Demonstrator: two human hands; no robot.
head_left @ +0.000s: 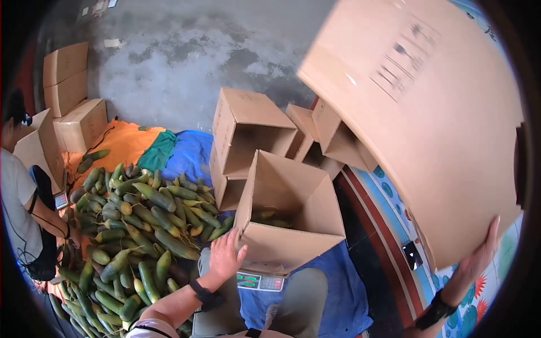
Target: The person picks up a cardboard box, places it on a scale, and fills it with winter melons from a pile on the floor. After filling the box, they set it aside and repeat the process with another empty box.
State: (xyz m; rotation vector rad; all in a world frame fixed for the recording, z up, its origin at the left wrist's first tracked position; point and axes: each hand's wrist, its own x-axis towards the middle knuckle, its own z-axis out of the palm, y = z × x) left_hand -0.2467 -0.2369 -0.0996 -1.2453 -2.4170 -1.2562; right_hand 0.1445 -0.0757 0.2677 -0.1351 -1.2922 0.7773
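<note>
My left hand (pixel 226 254) rests with spread fingers against the near left side of an open cardboard box (pixel 293 239), which stands on a scale (pixel 260 281) with a lit display. Inside that box lie a few green cucumber-like vegetables (pixel 276 222). At the right, my right hand (pixel 482 253) is pressed to the lower edge of a large cardboard box (pixel 434 129) that is tilted and raised. A big pile of the green vegetables (pixel 141 231) lies to the left of my left hand.
Several open boxes (pixel 256 112) stand behind the scale. At the far left a person (pixel 22 197) bends over the pile beside another box (pixel 42 146) and a small scale (pixel 61 200). Blue sheeting (pixel 338 287), an orange sheet (pixel 121 143) and a phone-like black object (pixel 412 255) are also visible.
</note>
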